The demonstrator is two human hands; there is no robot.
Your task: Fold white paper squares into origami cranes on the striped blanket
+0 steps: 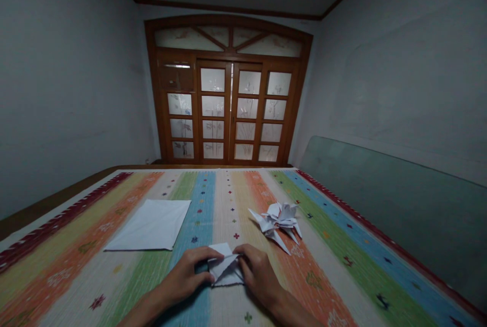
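A small folded piece of white paper (225, 268) is between my two hands, low in the middle of the view. My left hand (196, 267) pinches its left side, with thumb and fingertips on the edge. On the opposite side, my right hand (256, 268) grips the paper, its fingers bent over the upper right corner. A raised flap shows in the middle of the fold. To the right lies a cluster of white folded paper cranes (279, 223) with pointed tips. Flat white paper sheets (152, 224) rest to the left, apart from my hand.
A striped, multicoloured cloth (182, 291) covers the table. Beyond the far table edge stand wooden doors (230, 109) with glass panes. A pale green panel (380, 200) runs along the right side against the wall.
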